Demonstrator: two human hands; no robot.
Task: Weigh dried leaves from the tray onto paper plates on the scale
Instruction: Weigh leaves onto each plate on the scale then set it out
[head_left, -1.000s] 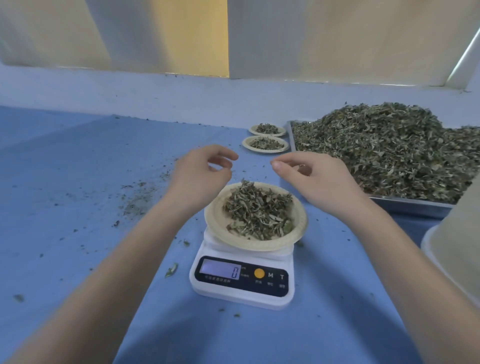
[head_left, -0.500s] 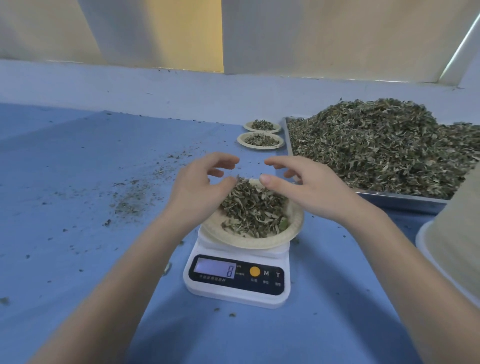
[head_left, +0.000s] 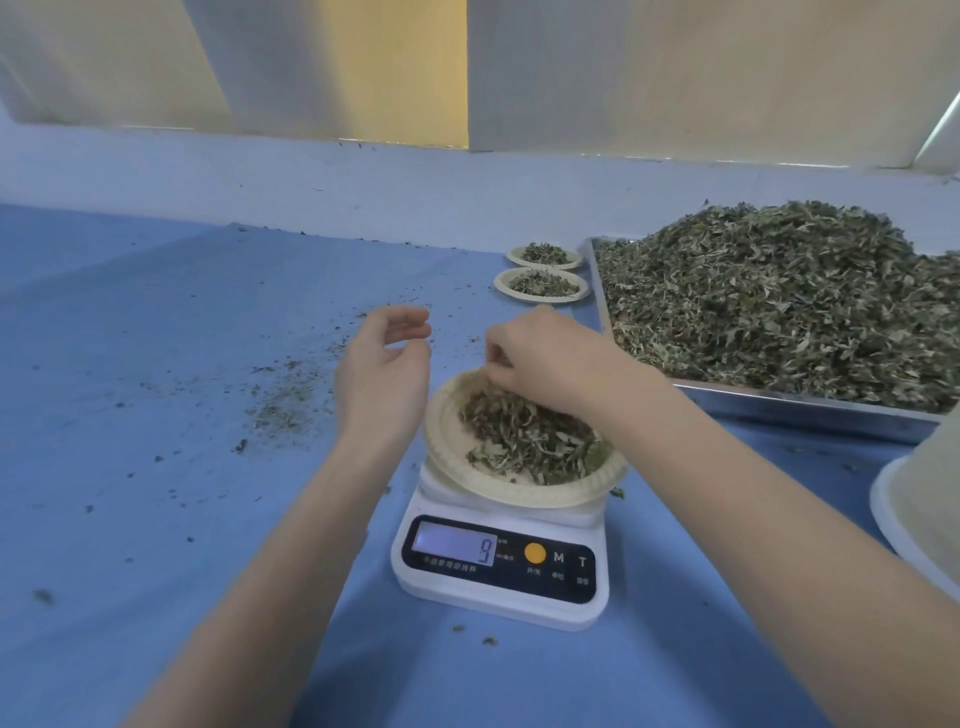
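A white scale (head_left: 501, 566) stands on the blue table, its display reading 9. On it sits a paper plate (head_left: 524, 488) with a heap of dried leaves (head_left: 524, 436). My right hand (head_left: 545, 358) reaches over the plate's far rim, fingers curled down and pinching some leaves at the heap's back edge. My left hand (head_left: 384, 374) hovers just left of the plate with loosely curled fingers, holding nothing. The metal tray (head_left: 810, 410) piled with dried leaves (head_left: 779, 296) lies at the right.
Two filled paper plates (head_left: 543, 285) (head_left: 544, 254) sit behind the scale, beside the tray's left edge. Leaf crumbs (head_left: 280, 405) are scattered on the blue table (head_left: 156, 389) to the left. A pale container (head_left: 924, 499) stands at the right edge. A wall ledge runs along the back.
My right hand dropped to the plate's far rim and closed on some leaves. My left hand drew back to the plate's left side. The scale display went from 0 to 9.
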